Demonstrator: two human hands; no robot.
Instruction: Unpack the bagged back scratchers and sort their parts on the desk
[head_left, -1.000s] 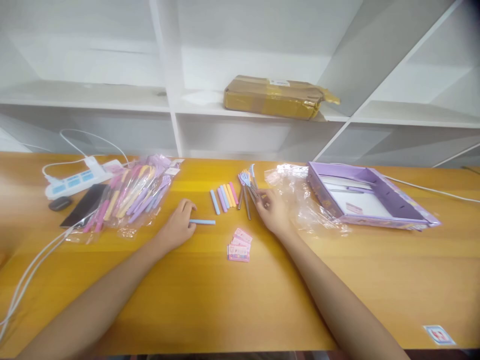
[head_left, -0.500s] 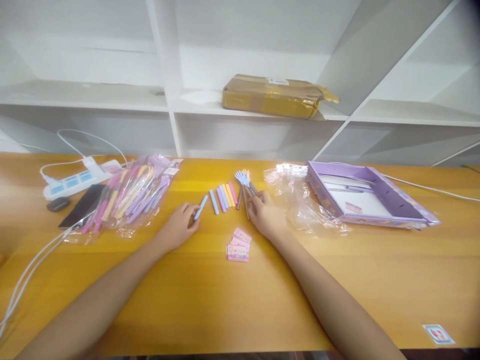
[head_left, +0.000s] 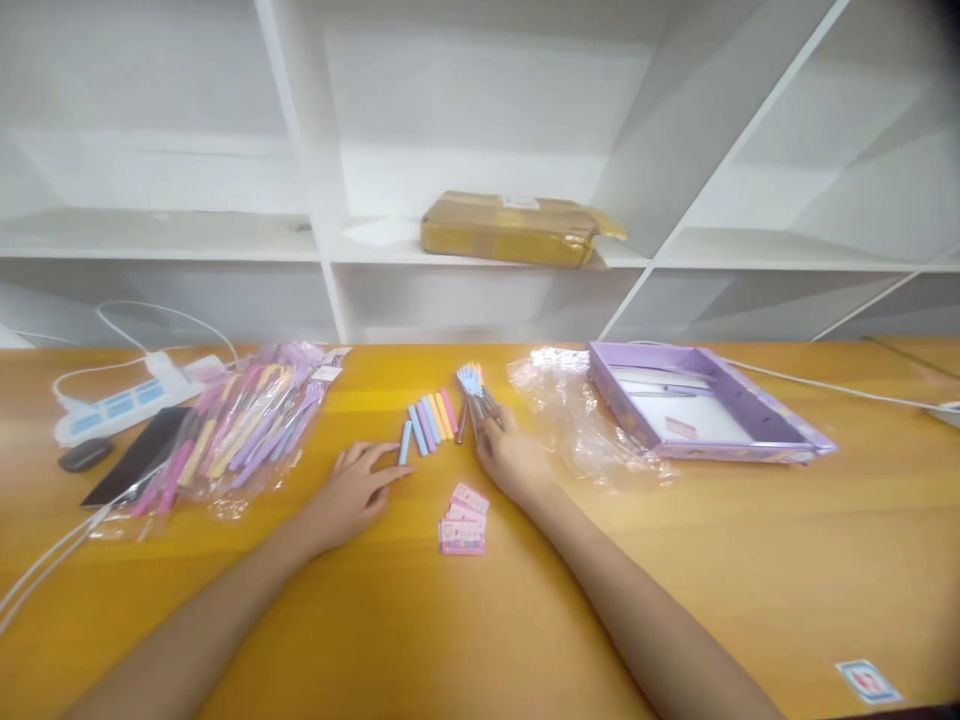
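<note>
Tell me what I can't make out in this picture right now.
In the head view:
Lower ends of some rods: hidden by the right hand; its grip is unclear.
Left hand touching the blue stick or not: too fine to tell.
Pink cards: print too small and blurred.
Forearms: cut off by the bottom edge.

On the wood-grain tabletop (head_left: 450, 640), left: power strip (head_left: 120, 412), black case (head_left: 86, 455), dark slab (head_left: 127, 465), clear bag of coloured pieces (head_left: 240, 420). Middle: pastel sticks (head_left: 430, 420), hand-shaped scratchers (head_left: 471, 380), nearer pink cards (head_left: 462, 535). Right: plastic wrapping (head_left: 592, 450), open purple box (head_left: 750, 400), near sticker (head_left: 868, 681). On the far white shelf (head_left: 165, 235): taped cardboard box (head_left: 502, 230).
</note>
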